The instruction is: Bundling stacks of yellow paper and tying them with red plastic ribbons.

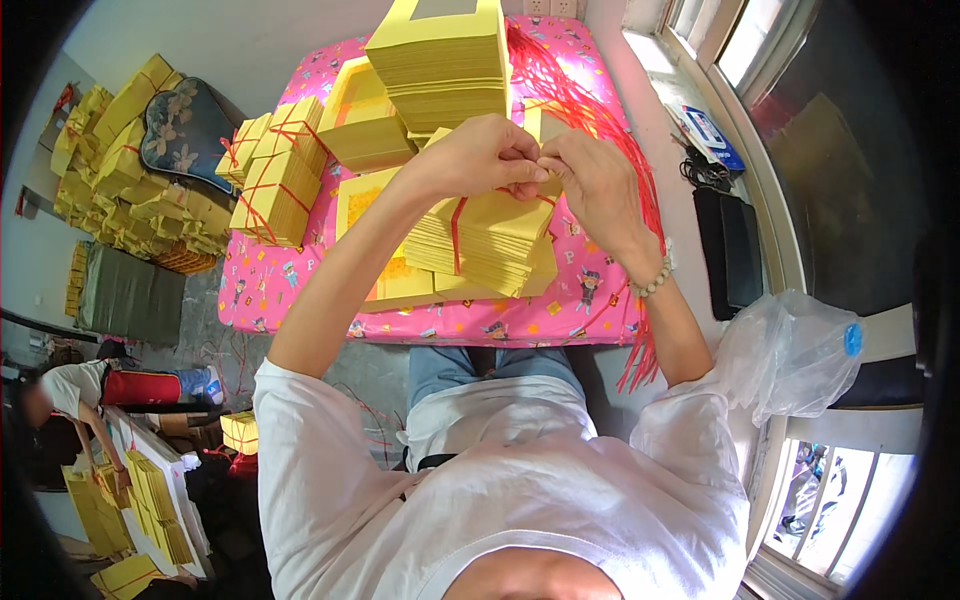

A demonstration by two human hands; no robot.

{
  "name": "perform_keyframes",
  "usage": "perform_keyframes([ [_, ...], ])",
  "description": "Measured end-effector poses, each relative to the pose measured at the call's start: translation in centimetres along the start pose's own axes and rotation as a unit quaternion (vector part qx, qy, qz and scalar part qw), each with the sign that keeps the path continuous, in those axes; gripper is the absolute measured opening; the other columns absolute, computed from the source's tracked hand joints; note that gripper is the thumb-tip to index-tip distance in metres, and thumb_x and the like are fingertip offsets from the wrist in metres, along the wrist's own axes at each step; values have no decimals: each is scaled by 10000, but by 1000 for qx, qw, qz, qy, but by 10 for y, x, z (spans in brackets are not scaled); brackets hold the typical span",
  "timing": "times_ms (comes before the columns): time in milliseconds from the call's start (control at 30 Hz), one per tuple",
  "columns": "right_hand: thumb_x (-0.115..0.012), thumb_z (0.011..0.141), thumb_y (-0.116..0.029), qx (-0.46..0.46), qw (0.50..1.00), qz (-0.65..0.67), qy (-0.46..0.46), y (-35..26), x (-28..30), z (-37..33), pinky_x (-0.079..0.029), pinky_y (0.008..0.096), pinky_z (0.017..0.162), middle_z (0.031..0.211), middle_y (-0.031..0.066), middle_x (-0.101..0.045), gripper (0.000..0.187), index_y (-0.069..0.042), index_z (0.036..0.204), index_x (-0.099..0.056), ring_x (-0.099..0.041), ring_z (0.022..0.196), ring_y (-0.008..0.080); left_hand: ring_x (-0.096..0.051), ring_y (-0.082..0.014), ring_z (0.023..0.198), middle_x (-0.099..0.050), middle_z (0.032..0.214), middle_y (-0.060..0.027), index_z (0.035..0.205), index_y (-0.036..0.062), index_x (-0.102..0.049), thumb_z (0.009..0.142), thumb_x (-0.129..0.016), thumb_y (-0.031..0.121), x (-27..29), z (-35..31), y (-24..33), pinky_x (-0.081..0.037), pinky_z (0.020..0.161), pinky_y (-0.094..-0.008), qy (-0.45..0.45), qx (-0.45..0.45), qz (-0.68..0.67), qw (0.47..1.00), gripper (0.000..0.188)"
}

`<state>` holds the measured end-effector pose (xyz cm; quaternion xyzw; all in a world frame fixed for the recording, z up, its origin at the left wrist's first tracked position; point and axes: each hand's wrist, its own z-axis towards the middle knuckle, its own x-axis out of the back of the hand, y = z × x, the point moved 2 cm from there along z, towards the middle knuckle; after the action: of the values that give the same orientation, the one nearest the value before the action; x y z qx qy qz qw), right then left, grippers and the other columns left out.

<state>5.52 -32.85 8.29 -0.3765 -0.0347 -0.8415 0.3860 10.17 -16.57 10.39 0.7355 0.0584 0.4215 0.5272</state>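
In the head view, your left hand [490, 158] has its fingers curled, thumb and tips pressed together. Your right hand [600, 190] meets it, thumb and forefinger drawn close at the tips. Both are over the far right of the yellow bundle [495, 228], wrapped by red cord [457, 240] on the pink surface [590, 318]. Whether cord runs between your fingertips is too small to tell. Your right hand's back hides its other fingers; the tall stack [445, 85] is cut off above.
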Motion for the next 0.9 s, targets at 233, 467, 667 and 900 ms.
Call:
perform_keyframes([
  [233,-603,848,-105,-121,976,179,10,-5,4,-12,-457,363,606,776,121,-591,107,-16,854,-544,-590,712,276,-639,-126,710,-666,775,-89,865,-51,-653,878,-600,109,-4,-6,-18,-523,662,-238,51,-28,-228,972,169],
  [467,-618,835,-113,-122,972,187,-70,-18,13,-20,-471,324,613,770,111,-594,114,-10,874,-588,-612,709,234,-632,-97,747,-668,799,-61,867,-30,-656,823,-650,85,-3,-15,-10,-509,689,-221,45,1,-171,984,124],
  [667,-599,819,-72,-136,960,234,-73,6,-2,-14,-486,305,661,847,103,-586,123,-5,921,-617,-611,723,207,-636,-125,722,-668,794,-65,863,3,-646,769,-633,28,-17,-25,5,-512,678,-248,99,-92,-6,991,98],
  [900,-601,812,-50,-175,933,298,-98,10,-11,-16,-469,270,676,825,67,-562,151,-17,952,-645,-579,734,148,-636,-240,752,-650,888,-68,924,62,-634,747,-634,22,-25,-31,4,-518,633,-319,188,-240,321,897,181],
])
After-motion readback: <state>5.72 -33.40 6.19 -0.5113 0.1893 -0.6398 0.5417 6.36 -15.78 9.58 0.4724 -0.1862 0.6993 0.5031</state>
